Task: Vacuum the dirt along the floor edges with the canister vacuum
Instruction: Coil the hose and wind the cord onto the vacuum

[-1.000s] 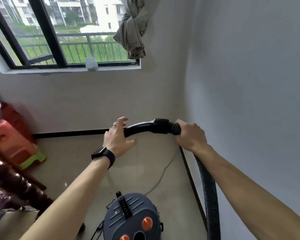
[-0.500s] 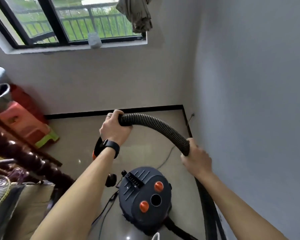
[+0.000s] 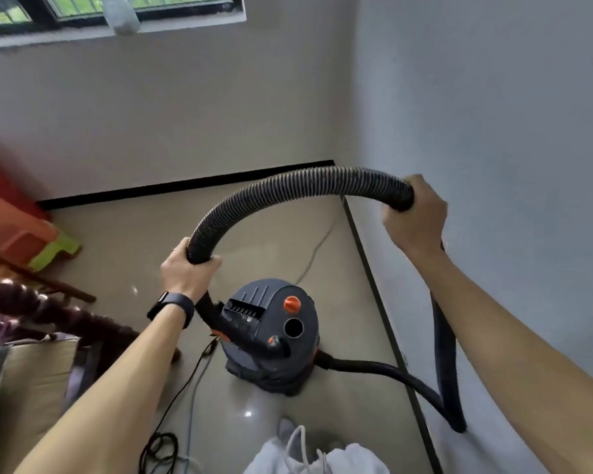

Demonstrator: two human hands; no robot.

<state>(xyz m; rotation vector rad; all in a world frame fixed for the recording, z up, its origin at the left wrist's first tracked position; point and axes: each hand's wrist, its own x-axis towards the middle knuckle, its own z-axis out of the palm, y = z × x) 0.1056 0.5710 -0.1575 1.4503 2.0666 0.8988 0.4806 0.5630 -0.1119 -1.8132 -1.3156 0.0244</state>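
Stools point(image 3: 11, 227), orange and green, are sitting off left of the canister vacuum point(image 3: 271, 333), with a black cord point(image 3: 185, 381) trailing on the floor beside it. Hose point(image 3: 305, 186) is arching above the canister. Left hand point(image 3: 185, 268) is gripping it just over the vacuum, and right hand point(image 3: 415, 217) is gripping it by the wall point(image 3: 493, 131). Can't see inside the canister.

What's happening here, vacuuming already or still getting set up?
A person grips the ribbed hose with both hands, the left hand towards its free end and the right hand further back, with the hose arching between them. The canister vacuum stands on the floor near the corner. Its hose loops along the right-hand baseboard and up to the right hand. The free end drops behind the left wrist; no nozzle shows at a floor edge, so edge cleaning looks not yet begun.
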